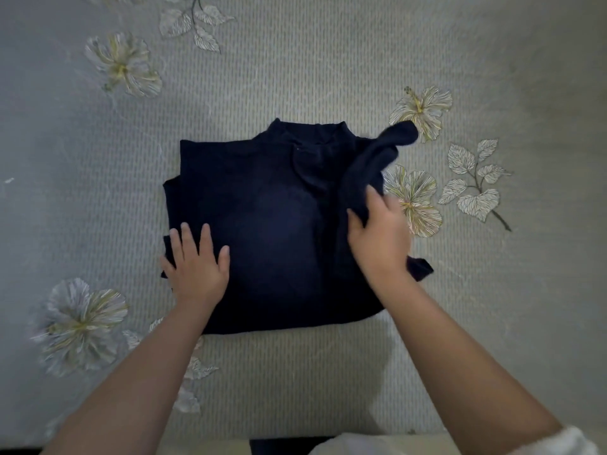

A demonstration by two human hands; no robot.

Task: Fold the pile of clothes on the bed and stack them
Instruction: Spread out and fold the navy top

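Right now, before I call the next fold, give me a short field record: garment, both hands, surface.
garment: dark navy top, lying flat on the bed, collar at the far side, left side already folded in
sleeve: right sleeve, lifted and partly drawn across the body
left hand: flat, fingers straight, pressing the near left part of the top
right hand: gripping the right sleeve, motion-blurred
surface: grey bedspread with flower and leaf print
stack: none in view

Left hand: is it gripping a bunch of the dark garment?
No, the left hand lies flat with straight fingers on the dark garment.
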